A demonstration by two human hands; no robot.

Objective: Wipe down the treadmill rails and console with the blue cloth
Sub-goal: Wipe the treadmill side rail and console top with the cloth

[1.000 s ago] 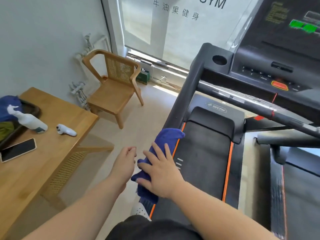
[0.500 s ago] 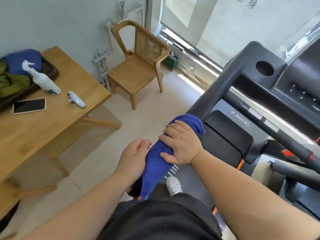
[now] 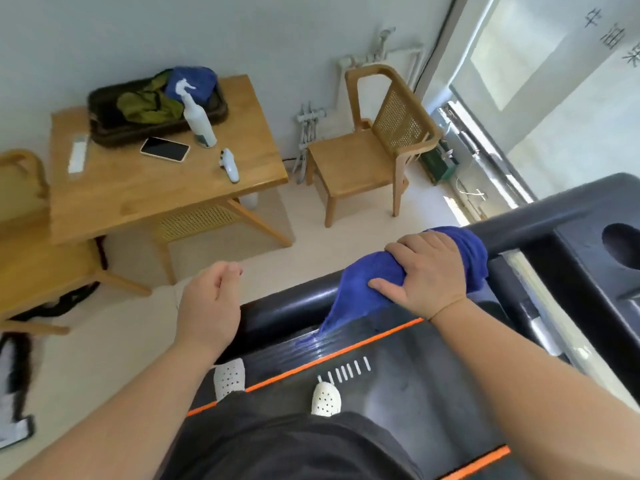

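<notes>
One blue cloth [image 3: 374, 271] | bunched over the treadmill rail [image 3: 284, 306], its tail hanging toward the deck | our right hand [image 3: 426, 275] grips it around the rail | our left hand [image 3: 207, 306] loosely curled, holding nothing, beside the rail | we judge it soft, light, limp: best held wadded under the palm

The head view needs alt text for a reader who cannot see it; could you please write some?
A person's right hand grips a blue cloth wrapped over the black treadmill rail, while the left hand is loosely curled and empty at the rail's near end. Behind, a wooden table holds a spray bottle and a phone, beside a wooden chair.
</notes>
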